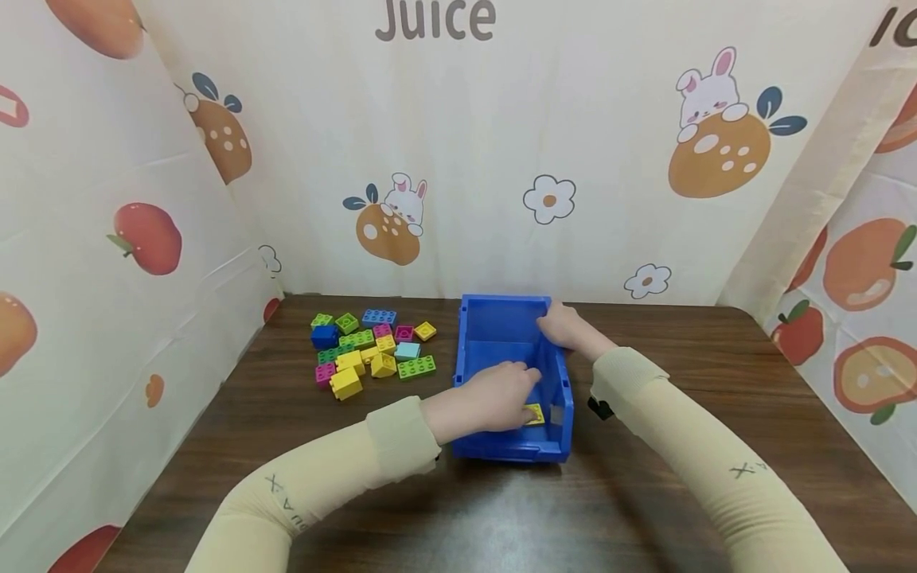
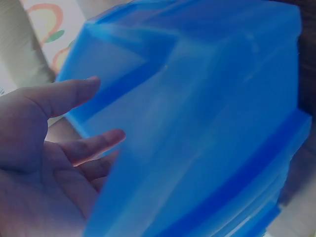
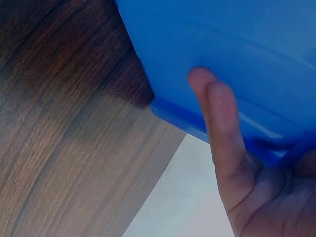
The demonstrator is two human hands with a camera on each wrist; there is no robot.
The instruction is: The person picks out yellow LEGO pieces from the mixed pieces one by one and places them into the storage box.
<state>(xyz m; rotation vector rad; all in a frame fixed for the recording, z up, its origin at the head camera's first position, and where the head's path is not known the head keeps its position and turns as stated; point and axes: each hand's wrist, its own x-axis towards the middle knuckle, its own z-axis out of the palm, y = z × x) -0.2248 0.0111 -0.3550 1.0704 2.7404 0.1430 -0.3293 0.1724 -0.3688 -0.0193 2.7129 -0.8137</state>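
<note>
The bin before me is blue plastic, open-topped and longer than it is wide. It stands upright on the tabletop, its long sides running away from me, and my right grip holds its right wall near the far corner. On the bin's floor, toward the front, lies a yellow brick, studs up, partly hidden by my left grip; whether I touch it I cannot tell.

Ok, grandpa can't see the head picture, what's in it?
A person's left grip reaches beside a yellow plastic brick inside a blue rectangular plastic bin; the right grip holds the bin's right side. Colourful plastic bricks lie left of the bin on a brown wooden table.
</note>
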